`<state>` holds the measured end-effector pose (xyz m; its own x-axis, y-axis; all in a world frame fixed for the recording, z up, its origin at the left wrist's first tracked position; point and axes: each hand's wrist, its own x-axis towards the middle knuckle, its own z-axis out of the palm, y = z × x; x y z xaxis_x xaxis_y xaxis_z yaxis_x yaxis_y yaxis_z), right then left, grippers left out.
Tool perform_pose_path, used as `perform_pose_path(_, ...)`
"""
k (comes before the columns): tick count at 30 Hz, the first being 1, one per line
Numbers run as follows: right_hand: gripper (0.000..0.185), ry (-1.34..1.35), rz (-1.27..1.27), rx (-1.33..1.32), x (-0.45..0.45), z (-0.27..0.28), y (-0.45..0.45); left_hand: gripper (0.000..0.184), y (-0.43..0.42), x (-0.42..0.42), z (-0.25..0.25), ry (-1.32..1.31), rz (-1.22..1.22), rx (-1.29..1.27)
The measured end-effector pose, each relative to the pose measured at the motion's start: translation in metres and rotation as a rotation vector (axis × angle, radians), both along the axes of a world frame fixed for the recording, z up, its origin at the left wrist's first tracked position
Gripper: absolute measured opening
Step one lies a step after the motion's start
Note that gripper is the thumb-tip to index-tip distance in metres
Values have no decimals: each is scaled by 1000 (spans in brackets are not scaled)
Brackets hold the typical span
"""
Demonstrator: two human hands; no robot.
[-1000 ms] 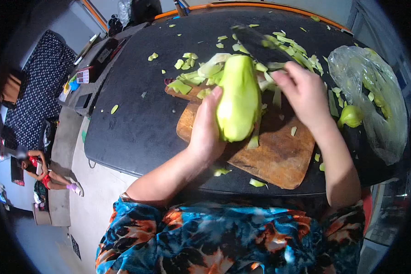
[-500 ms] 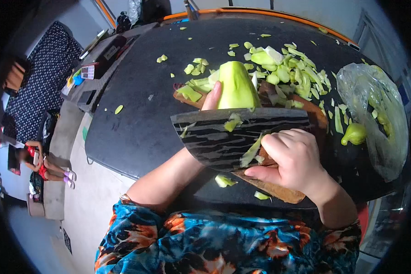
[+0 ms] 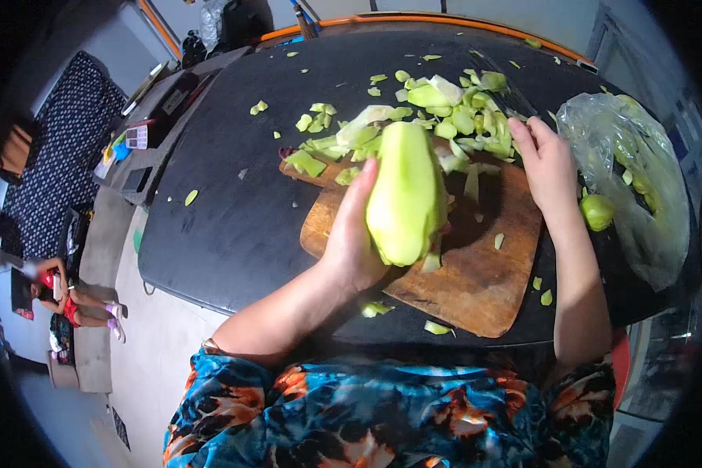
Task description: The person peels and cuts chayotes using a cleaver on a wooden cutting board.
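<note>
My left hand [image 3: 355, 238] is wrapped around a large peeled pale-green vegetable [image 3: 404, 195], held tilted above the wooden cutting board [image 3: 483, 273]. Its surface is smooth, with flat peeling facets. Out to the right, beyond the board, my right hand [image 3: 547, 160] has its fingers closed at the handle end of the broad cleaver [image 3: 513, 95]. The dark blade points away from me and is hard to make out against the black table. Green peelings [image 3: 460, 113] lie heaped behind the vegetable, beside the blade. Some scraps rest on the board.
A clear plastic bag [image 3: 647, 234] with green pieces inside lies at the right of the black table [image 3: 218, 195]. A small green piece [image 3: 597, 211] sits beside the bag. On the left, a person [image 3: 74, 300] sits beyond the table's edge.
My right hand has carried the cleaver from in front of the vegetable to the far right, uncovering the board. My left hand has tipped the vegetable so its near end shows.
</note>
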<state>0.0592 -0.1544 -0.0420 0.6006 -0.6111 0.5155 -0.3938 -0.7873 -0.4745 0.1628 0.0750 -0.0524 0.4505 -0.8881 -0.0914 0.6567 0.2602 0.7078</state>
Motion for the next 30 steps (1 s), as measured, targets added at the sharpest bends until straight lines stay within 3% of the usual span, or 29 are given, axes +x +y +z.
perform_pose_path(3, 45, -104, 95, 109, -3, -3, -3, 69, 1, 8, 2, 274, -2, -108)
perform_pose_path(4, 44, -93, 133, 130, -3, -3, 0, 71, 5, 15, -1, 154, -35, -44)
perform_pose_path(9, 39, -114, 493, 226, -14, 13, 42, 70, 3, 29, -5, 56, 103, 13)
perform_pose_path(11, 39, -55, 655, 206, -21, 30, 68, 69, 2, 28, -5, 97, 139, 34)
perform_pose_path(13, 39, -4, 779, -107, -23, 32, 80, 68, 4, 29, -14, 220, 75, -79)
perform_pose_path(15, 41, 32, 812, -253, -25, 35, 95, 68, 3, 26, -2, 146, -51, -97)
perform_pose_path(18, 42, 56, 812, -291, -27, 31, 105, 69, -1, 33, -13, 144, -38, -84)
perform_pose_path(30, 45, 127, 770, -268, -29, 29, 102, 63, -1, 20, -4, 63, 21, -51)
